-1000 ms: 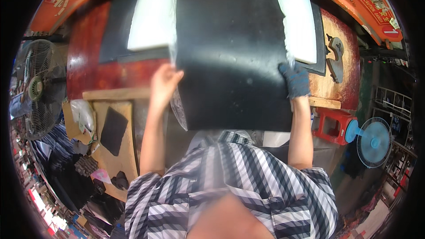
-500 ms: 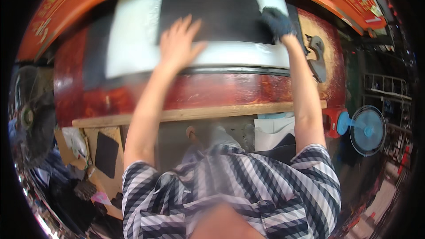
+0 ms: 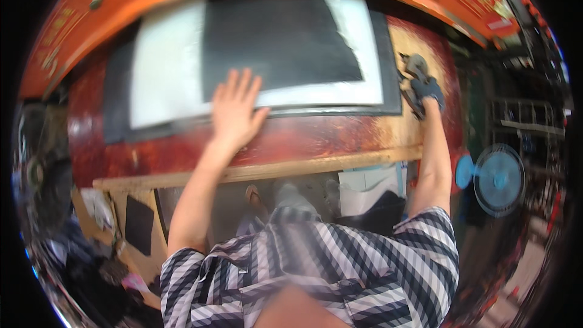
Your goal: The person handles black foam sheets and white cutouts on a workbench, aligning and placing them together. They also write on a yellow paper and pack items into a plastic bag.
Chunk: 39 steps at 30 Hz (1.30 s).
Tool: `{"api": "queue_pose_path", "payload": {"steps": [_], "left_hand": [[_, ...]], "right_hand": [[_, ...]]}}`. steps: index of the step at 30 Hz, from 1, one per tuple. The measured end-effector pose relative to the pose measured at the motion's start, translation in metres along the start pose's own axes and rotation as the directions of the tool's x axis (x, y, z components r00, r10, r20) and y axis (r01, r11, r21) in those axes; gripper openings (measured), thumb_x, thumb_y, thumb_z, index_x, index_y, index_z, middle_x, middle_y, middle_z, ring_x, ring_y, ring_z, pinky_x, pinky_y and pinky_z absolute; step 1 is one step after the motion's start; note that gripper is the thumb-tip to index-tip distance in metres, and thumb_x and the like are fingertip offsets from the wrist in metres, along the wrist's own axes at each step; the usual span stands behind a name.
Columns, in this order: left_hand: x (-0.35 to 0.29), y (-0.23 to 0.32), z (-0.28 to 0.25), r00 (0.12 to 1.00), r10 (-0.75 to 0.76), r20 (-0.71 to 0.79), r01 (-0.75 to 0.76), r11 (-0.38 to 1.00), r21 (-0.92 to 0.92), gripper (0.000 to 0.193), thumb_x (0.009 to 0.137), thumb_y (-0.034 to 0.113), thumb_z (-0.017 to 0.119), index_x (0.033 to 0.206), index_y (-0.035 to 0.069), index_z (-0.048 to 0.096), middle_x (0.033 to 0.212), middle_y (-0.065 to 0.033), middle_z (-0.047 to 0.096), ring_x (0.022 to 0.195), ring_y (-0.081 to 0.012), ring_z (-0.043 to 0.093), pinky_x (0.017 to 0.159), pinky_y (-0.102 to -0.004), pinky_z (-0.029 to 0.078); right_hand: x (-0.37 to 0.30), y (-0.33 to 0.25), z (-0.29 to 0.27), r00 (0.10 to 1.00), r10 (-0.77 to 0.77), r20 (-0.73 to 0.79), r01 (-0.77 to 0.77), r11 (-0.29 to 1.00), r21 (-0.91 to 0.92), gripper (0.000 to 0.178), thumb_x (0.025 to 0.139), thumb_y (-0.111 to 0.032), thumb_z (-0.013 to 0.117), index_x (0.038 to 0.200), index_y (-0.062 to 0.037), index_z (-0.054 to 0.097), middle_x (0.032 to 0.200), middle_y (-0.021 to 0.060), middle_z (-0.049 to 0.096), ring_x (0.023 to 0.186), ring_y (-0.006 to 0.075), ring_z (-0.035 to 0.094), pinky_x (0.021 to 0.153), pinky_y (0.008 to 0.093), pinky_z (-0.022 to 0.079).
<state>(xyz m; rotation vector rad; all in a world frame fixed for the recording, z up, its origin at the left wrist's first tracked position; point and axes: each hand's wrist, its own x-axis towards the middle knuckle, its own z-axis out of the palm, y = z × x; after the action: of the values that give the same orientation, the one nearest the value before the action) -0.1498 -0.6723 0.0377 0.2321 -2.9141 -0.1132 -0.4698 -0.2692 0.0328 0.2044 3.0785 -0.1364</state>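
Right of the black sheet [image 3: 279, 36], a curved grey piece [image 3: 416, 64], long axis near-to-far, is being touched by the right hand [image 3: 430, 91], grip unclear; the left hand [image 3: 235, 109] is being held spread, empty, over the sheet's near edge

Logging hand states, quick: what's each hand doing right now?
Left hand: open, partly over the black sheet.
Right hand, gloved: at the curved grey pieces; cannot tell whether it grips one.
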Motion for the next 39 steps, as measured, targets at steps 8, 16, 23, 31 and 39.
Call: {"api": "queue_pose_path", "payload": {"steps": [8,16,23,31,39], "left_hand": [[-0.031,-0.019,-0.011,0.991,-0.044,-0.13,0.01,0.968,-0.249,0.052,0.082,0.025,0.064,0.129,0.009,0.051,0.139,-0.0114,0.043,0.132,-0.0304,0.035,0.108,-0.0461,0.026],[-0.048,-0.048,0.017,0.901,-0.224,-0.372,0.135,0.959,-0.249,0.026,0.083,0.012,0.061,0.108,0.012,0.066,0.12,-0.0066,0.061,0.12,-0.0253,0.051,0.1,-0.043,0.035],[-0.046,-0.04,0.003,0.907,-0.169,-0.385,0.016,0.929,-0.37,0.024,0.079,0.016,0.065,0.103,0.013,0.067,0.119,-0.0066,0.061,0.12,-0.0261,0.049,0.099,-0.0429,0.036],[-0.164,-0.056,0.011,0.87,-0.242,-0.43,0.078,0.928,-0.365,0.016,0.077,0.013,0.065,0.092,0.013,0.068,0.105,-0.0018,0.066,0.107,-0.0233,0.055,0.087,-0.0384,0.038],[-0.155,-0.049,0.029,0.796,-0.436,-0.42,0.235,0.862,-0.449,0.012,0.072,0.017,0.065,0.084,0.016,0.068,0.089,0.0059,0.066,0.083,-0.0141,0.06,0.073,-0.0305,0.042]], "right_hand": [[0.042,0.041,0.019,0.997,-0.081,-0.009,0.081,0.996,0.02,0.077,0.067,-0.059,0.067,0.112,0.0026,0.062,0.1,0.0216,0.067,0.094,0.0342,0.064,0.082,0.0392,0.049],[-0.036,-0.023,-0.035,0.922,-0.222,0.318,-0.316,0.044,0.948,0.038,0.08,-0.036,0.069,0.094,-0.0012,0.065,0.071,0.0067,0.061,0.054,0.0146,0.056,0.048,0.0286,0.046],[-0.158,-0.244,-0.072,0.875,-0.482,0.038,0.225,0.476,0.85,0.042,0.071,-0.038,0.076,0.087,0.001,0.067,0.073,0.0074,0.063,0.063,0.0149,0.057,0.057,0.0289,0.046],[-0.216,-0.368,-0.022,0.909,-0.378,-0.176,0.407,0.894,0.185,0.064,0.063,-0.056,0.07,0.095,-0.0003,0.067,0.095,0.0228,0.066,0.093,0.0339,0.065,0.078,0.0384,0.05],[-0.203,-0.369,0.005,0.925,-0.326,-0.198,0.362,0.912,0.192,0.067,0.065,-0.056,0.068,0.105,-0.0027,0.064,0.105,0.0231,0.064,0.103,0.0363,0.06,0.086,0.0404,0.047]]}}
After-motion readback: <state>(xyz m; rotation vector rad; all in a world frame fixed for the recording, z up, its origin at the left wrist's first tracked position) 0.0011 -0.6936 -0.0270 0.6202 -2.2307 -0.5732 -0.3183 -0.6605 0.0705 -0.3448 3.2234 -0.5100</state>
